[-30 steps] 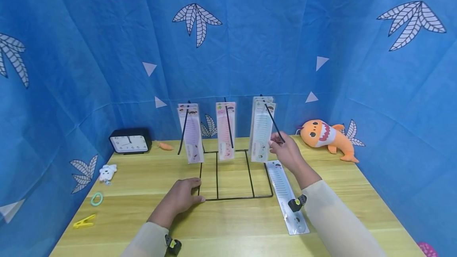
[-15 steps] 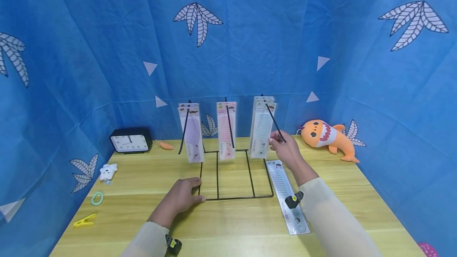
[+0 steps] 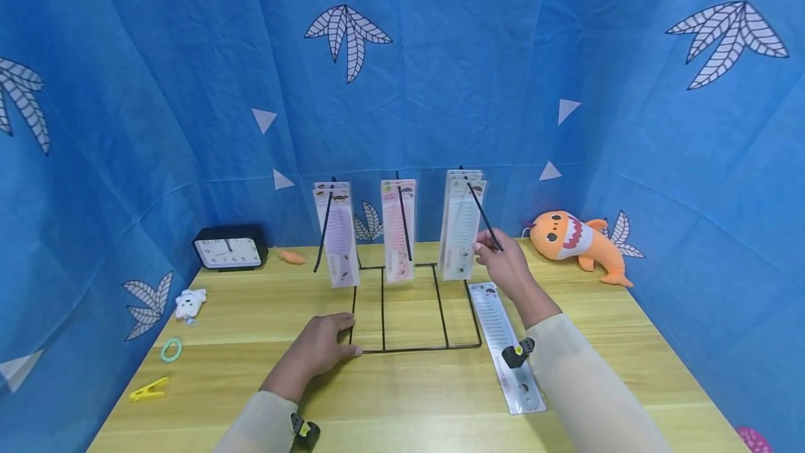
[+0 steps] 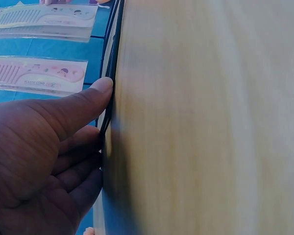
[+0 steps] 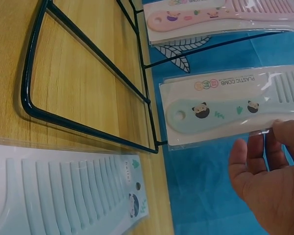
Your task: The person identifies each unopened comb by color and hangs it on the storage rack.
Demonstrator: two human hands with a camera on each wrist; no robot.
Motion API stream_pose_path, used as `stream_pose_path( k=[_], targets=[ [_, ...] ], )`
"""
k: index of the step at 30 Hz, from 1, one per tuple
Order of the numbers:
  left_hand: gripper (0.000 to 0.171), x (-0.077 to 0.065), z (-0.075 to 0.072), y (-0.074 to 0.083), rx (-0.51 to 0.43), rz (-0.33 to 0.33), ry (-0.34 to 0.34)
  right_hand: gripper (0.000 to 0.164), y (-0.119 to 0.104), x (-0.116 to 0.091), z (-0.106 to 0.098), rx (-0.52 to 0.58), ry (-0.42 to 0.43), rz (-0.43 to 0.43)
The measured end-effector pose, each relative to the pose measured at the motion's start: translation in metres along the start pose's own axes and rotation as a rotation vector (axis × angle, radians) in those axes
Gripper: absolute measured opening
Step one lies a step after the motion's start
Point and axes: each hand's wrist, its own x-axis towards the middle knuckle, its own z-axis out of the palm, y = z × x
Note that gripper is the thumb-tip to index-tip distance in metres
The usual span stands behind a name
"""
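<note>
A black wire display rack (image 3: 415, 349) stands on the table, with packaged plastic combs hanging from its hooks. Purple comb packs (image 3: 339, 236) hang on the left, pink comb packs (image 3: 398, 229) in the middle and green comb packs (image 3: 460, 229) on the right. My left hand (image 3: 317, 347) grips the front left corner of the rack's base, thumb on the bar. At the lower right edge of the front green pack, my right hand (image 5: 274, 181) pinches lightly, thumb in front and fingertips partly hidden behind it. Another green comb pack (image 3: 503, 341) lies flat, right of the rack.
An orange shark plush (image 3: 578, 243) lies at the back right. Along the left stand or lie a black clock (image 3: 229, 249), a small orange object (image 3: 291, 257), a white plush charm (image 3: 189, 305), a green ring (image 3: 170, 350) and a yellow clip (image 3: 149, 389). Blue curtains surround the table.
Over the last second the front green comb pack's lower end has swung slightly back towards the packs behind it. The right forearm has shifted slightly left; the left hand has stayed put.
</note>
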Motion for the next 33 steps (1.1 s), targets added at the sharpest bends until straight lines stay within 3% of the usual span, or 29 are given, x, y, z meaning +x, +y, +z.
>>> stream_pose_path(
  k=[18, 24, 33],
  targets=[
    [0.061, -0.002, 0.0, 0.001, 0.007, 0.021, 0.016, 0.023, 0.0, -0.005, 0.001, -0.041, 0.014, -0.057],
    [0.063, -0.003, 0.002, 0.0, -0.004, 0.022, 0.011, 0.026, 0.004, -0.023, -0.005, -0.203, -0.018, -0.059],
    [0.063, -0.002, -0.001, 0.001, -0.003, 0.023, 0.021, 0.049, 0.02, -0.069, -0.017, -0.5, -0.19, -0.023]
  ],
)
